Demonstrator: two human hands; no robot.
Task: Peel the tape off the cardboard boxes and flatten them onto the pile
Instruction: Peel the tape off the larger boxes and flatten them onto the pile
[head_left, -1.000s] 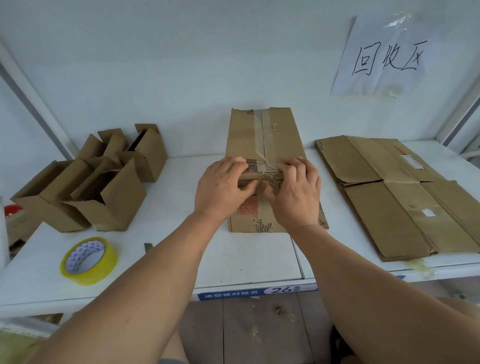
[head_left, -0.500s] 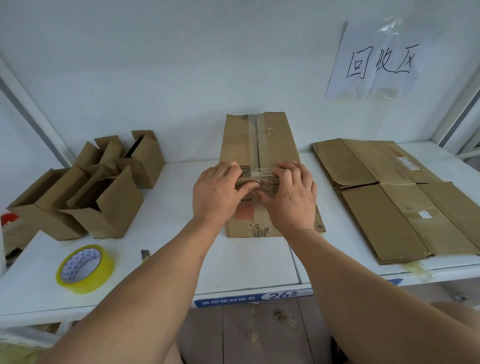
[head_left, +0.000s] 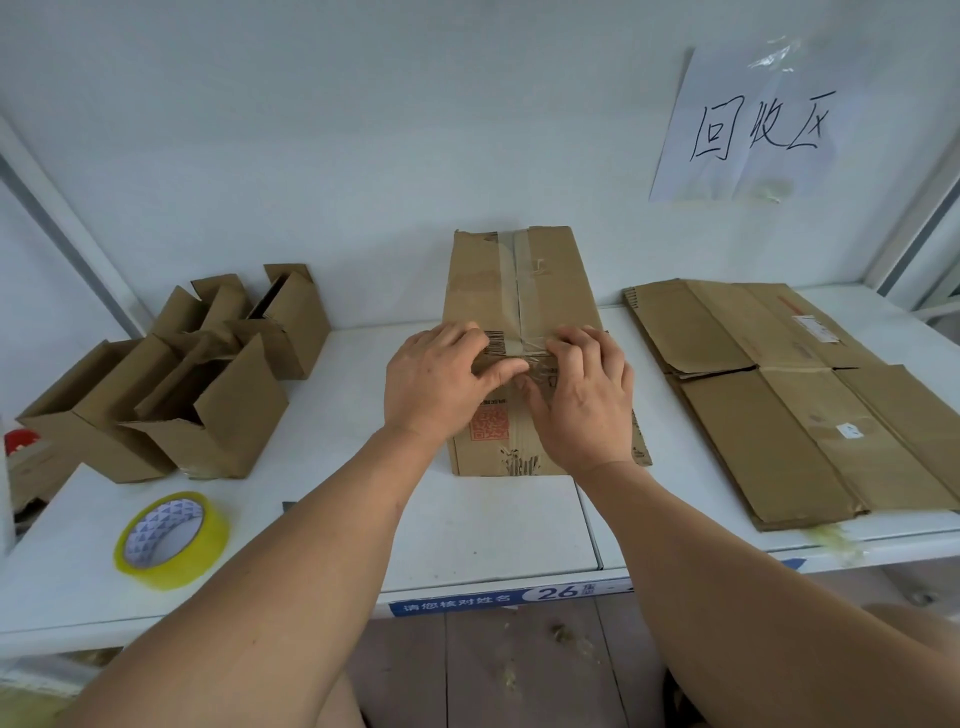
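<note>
The fingers (head_left: 571, 348) of the right hand (head_left: 582, 405) curl on the clear tape (head_left: 524, 312) at the near top edge of the taped box (head_left: 519, 332); whether they pinch it I cannot tell. The left hand (head_left: 441, 384) bends over the same edge, thumb pressing the cardboard. The box stands mid-table (head_left: 467, 525). A yellow tape roll (head_left: 171, 540) lies near left, open boxes (head_left: 171, 395) behind it, and the flattened pile (head_left: 789, 410) lies at right. A handwritten paper sign (head_left: 748, 124) hangs on the wall.
</note>
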